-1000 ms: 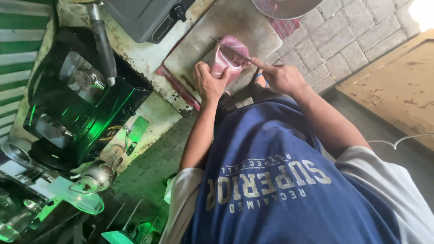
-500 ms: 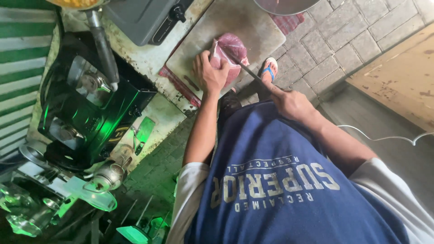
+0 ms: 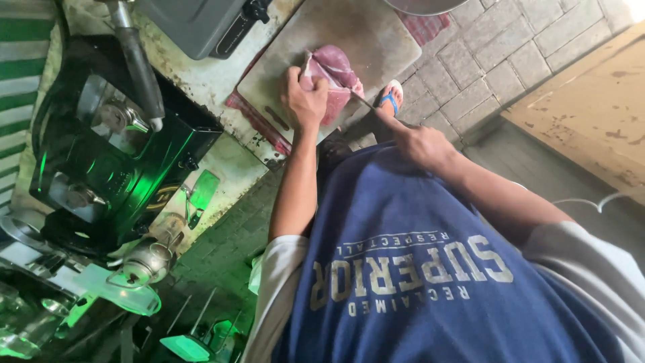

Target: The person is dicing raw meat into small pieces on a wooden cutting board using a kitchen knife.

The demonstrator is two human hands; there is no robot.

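- The left hand (image 3: 306, 101) lay on a pink piece of meat (image 3: 334, 81), and its grip was closed down on the meat to hold it.
- The meat sat on a pale cutting board (image 3: 349, 33), near the board's front edge.
- The right hand (image 3: 420, 142) had its grip shut around a knife (image 3: 359, 99).
- The thin blade touched the meat just beside the left hand.
- The cutting board lay on a worn, stained bench (image 3: 201, 77), with a red cloth (image 3: 252, 117) poking out under it.
- A grey box (image 3: 201, 23) stood on the bench, beside the board.
- A black machine (image 3: 107, 168) with shiny metal parts stood at the end of the bench, lit with green light.
- A foot in a blue sandal (image 3: 392, 97) stood on the brick floor (image 3: 484, 60), close to the knife in the picture.
- The person wore a blue shirt (image 3: 416, 269) with pale sleeves.
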